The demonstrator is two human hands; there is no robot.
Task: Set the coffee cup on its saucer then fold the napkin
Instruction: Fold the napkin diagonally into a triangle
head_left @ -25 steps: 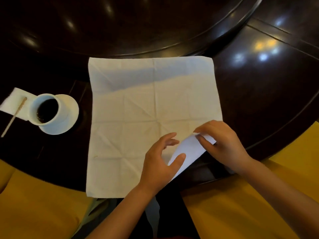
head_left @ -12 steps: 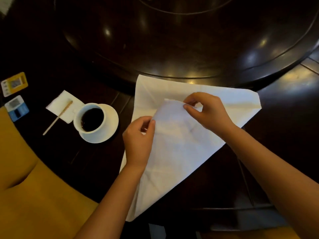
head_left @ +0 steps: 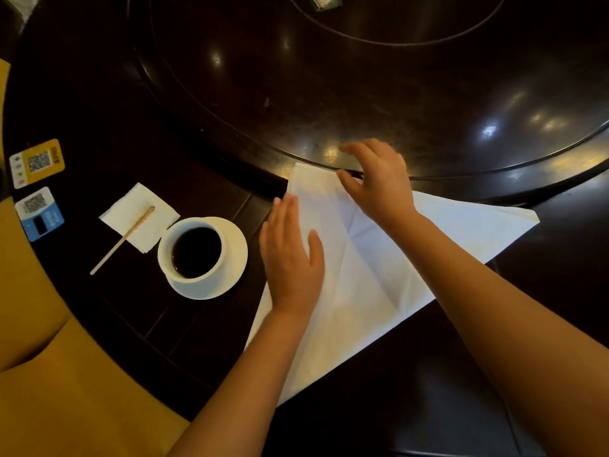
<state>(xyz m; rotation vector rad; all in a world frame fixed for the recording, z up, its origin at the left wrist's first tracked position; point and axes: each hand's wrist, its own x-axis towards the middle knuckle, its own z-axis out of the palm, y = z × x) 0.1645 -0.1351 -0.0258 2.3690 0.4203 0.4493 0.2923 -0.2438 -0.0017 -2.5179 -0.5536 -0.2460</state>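
On the dark worktop, head view: everything below comes from the one head-worn camera.
Cup: the white ceramic coffee cup (head_left: 194,250), full of black coffee, stands on its round white saucer (head_left: 234,258), left of the folding; that half of the task looks done.
Napkin: the large white cloth napkin (head_left: 369,278) lies flat on the dark glossy wooden worktop (head_left: 412,103), folded into a triangle, its far corner touching the raised round centre of the worktop.
Left hand: the left hand (head_left: 291,255) is open, palm down, fingers together, flat on the napkin's left edge, gripping nothing.
Right hand: the right hand (head_left: 379,179) is open with fingers spread, thumb at the napkin's far corner; it holds nothing.
Handling, as a judgement: the cloth looks soft, light and limp, so it should crease under a pressing palm but slide on the polished wood; pin one corner and take the next fold by a free corner or edge.
Risk: the cup is full and just beside the left hand, so a sweep leftward could knock it.
Nearby: a small white paper square (head_left: 138,216) with a thin wooden stirrer (head_left: 123,239) lies left of the saucer.
Hard to make out: the fingers are motion-blurred, and whether the right fingertips touch cloth or wood cannot be told; the napkin's near tip is covered by the left forearm.
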